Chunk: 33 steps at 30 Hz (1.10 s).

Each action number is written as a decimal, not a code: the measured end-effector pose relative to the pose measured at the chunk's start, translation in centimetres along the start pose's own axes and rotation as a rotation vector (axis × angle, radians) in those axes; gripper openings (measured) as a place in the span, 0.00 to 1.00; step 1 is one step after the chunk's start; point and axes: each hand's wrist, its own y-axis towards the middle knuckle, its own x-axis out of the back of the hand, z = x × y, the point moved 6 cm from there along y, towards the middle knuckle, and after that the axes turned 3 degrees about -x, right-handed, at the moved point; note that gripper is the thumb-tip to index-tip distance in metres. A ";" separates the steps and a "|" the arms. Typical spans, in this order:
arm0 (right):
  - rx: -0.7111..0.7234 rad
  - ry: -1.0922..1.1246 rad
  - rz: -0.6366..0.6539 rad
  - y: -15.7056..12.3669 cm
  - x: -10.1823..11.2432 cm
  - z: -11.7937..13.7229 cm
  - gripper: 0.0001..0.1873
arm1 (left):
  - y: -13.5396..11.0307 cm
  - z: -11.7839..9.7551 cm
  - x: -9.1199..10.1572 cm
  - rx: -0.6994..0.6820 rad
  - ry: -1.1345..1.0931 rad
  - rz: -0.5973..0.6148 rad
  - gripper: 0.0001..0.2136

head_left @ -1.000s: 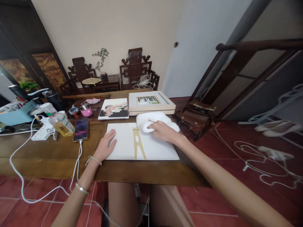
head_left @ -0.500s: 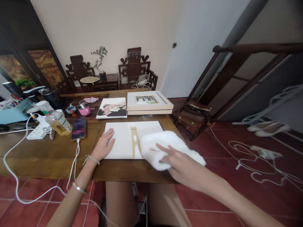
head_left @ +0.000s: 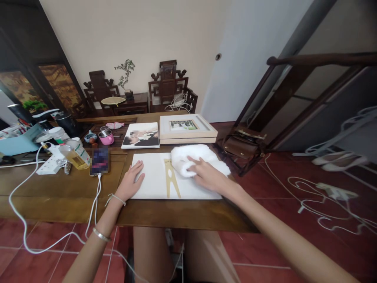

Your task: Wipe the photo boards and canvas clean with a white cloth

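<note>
A white flat panel point(head_left: 151, 177) lies on the wooden table in front of me, with a tan A-shaped piece point(head_left: 171, 181) on its face. My left hand point(head_left: 134, 179) rests flat on the panel's left edge, fingers stretched and thumb apart. My right hand point(head_left: 207, 175) grips a fluffy white towel point(head_left: 194, 153) against the panel's upper right part. The towel covers that corner and reaches past the panel's right edge. Part of the right hand's fingers are sunk in the cloth.
Behind the panel lie a printed canvas point(head_left: 141, 135) and a light wood picture frame point(head_left: 188, 135). At left are a phone point(head_left: 99, 161) on a cable, a bottle of yellow liquid point(head_left: 75, 155), a power strip point(head_left: 51, 164) and a pink cup point(head_left: 106, 137). A chair holding a brown bag point(head_left: 243, 145) stands right.
My right hand has moved the towel away from me, from the panel's lower right to its upper right, uncovering the tan piece's lower right leg. My left hand stays on the panel.
</note>
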 end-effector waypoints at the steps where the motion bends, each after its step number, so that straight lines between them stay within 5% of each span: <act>1: -0.007 0.017 0.010 -1.6 0.0 0.7 0.24 | 0.0 0.0 0.0 -0.002 0.002 -0.002 0.21; 6: -0.008 0.098 0.069 -8.9 0.5 4.3 0.22 | 0.0 0.0 -0.1 -0.002 0.030 0.002 0.21; 9: -0.007 0.083 0.096 -10.4 0.8 5.0 0.22 | 0.0 -0.1 -0.1 -0.001 0.044 0.008 0.22; 12: -0.021 0.058 0.072 -8.5 0.7 4.0 0.22 | 0.0 -0.2 -0.1 -0.005 0.037 0.001 0.22; 19: -0.075 -0.004 -0.023 2.0 -0.8 -0.3 0.24 | 0.0 -0.1 0.0 -0.001 0.031 0.013 0.21; 22: -0.082 0.000 -0.052 3.0 -1.3 -0.2 0.25 | -0.1 -0.2 0.0 -0.001 0.021 0.007 0.21; 33: 0.168 0.130 -0.107 -8.5 -1.5 7.0 0.23 | 0.0 -0.1 -0.1 -0.006 0.045 0.016 0.22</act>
